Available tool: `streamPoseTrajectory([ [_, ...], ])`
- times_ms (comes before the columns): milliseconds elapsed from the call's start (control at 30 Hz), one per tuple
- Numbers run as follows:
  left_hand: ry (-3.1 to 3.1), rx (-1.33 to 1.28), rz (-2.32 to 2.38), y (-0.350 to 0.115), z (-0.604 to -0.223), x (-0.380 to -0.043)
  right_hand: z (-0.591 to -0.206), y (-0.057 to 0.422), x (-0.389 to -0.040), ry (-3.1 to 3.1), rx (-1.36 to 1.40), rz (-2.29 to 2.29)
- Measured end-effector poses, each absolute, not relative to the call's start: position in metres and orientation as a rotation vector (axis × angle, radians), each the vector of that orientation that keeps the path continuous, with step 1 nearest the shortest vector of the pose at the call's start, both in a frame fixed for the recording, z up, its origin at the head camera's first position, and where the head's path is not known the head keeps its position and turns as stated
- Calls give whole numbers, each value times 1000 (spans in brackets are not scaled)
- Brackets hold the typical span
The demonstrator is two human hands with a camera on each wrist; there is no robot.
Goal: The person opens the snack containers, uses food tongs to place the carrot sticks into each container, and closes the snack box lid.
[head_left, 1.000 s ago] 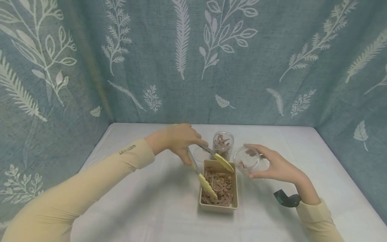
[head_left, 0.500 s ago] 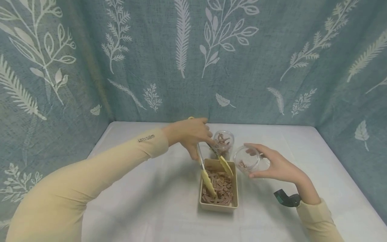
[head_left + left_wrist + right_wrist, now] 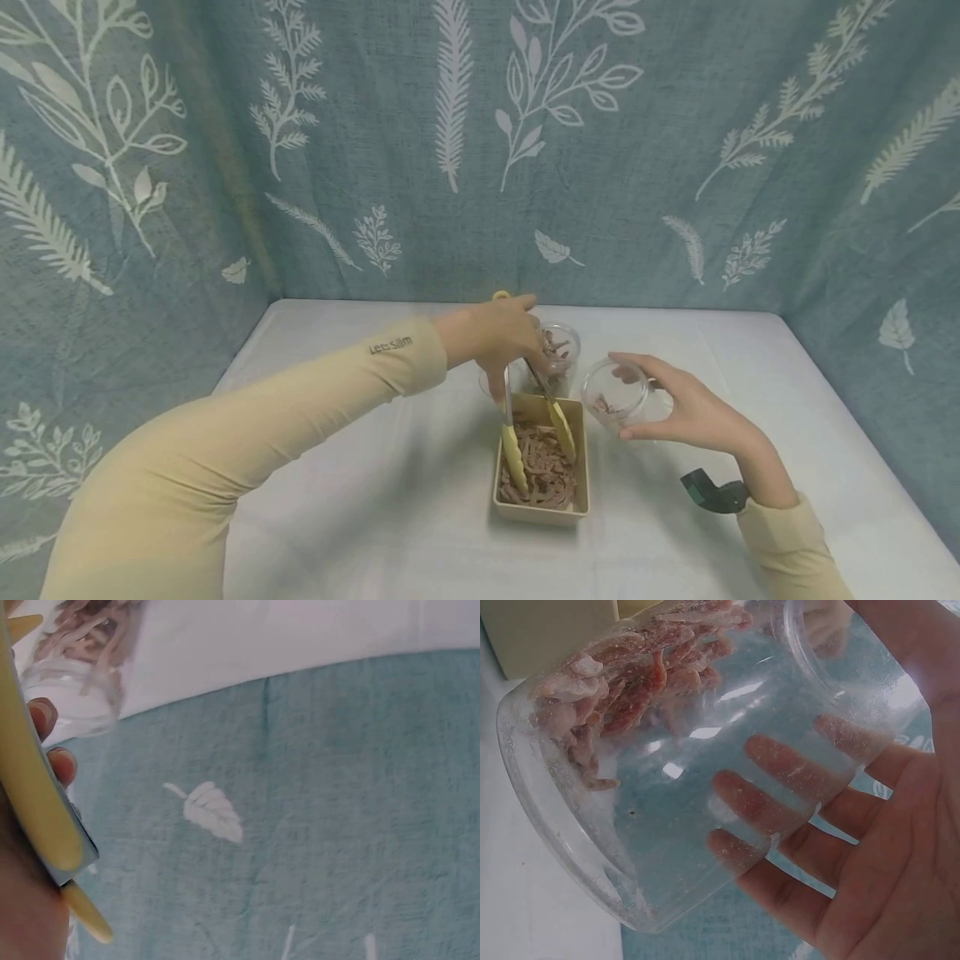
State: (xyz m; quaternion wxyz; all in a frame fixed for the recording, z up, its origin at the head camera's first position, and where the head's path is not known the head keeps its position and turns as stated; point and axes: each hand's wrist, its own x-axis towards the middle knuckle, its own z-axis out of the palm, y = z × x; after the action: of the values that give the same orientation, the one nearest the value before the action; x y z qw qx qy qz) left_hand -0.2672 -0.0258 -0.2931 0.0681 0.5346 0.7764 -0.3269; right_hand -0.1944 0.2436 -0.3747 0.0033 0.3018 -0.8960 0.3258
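My left hand grips metal tongs with yellow tips from above. The tips stand apart inside a beige rectangular box, among brownish meat strips. In the left wrist view the tongs' yellow handle lies along the fingers. My right hand holds a clear jar tilted at the box's right side, fingers and thumb around its wall. Several reddish meat pieces lie along the jar's inner wall.
Behind the box stands a second clear jar with meat strips, partly hidden by my left hand. A clear round disc lies left of it. A dark device is at my right wrist. A leaf-patterned curtain backs the white table.
My left hand has moved right with the tongs. Their tips have turned more upright, come closer together, and the right tip sits lower in the box. The right hand and its jar have barely moved.
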Motion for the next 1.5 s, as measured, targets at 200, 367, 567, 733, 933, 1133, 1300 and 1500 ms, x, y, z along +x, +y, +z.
streamPoseTrajectory([
  [200,2372,1608,-882,-32,-304,-274,-373,245,-194,-2807,937,1018],
  [367,2372,1555,-778,-37,-313,-281,-374,245,-194,-2797,944,1009],
  [567,2364,1564,-723,-46,-323,-286,-375,245,-194,-2788,945,1016],
  [733,2368,1629,-680,-52,-325,-285,-374,245,-194,-2793,936,1015],
  [933,2379,1655,-535,-59,-331,-286,-373,245,-194,-2796,927,1029],
  [1133,2395,1726,-415,-69,-338,-288,-373,247,-195,-2803,917,1023],
  [1300,2409,1701,-300,-74,-340,-287,-374,248,-196,-2808,914,1025],
  [1500,2432,1698,-188,-80,-339,-286,-372,249,-196,-2798,913,1009],
])
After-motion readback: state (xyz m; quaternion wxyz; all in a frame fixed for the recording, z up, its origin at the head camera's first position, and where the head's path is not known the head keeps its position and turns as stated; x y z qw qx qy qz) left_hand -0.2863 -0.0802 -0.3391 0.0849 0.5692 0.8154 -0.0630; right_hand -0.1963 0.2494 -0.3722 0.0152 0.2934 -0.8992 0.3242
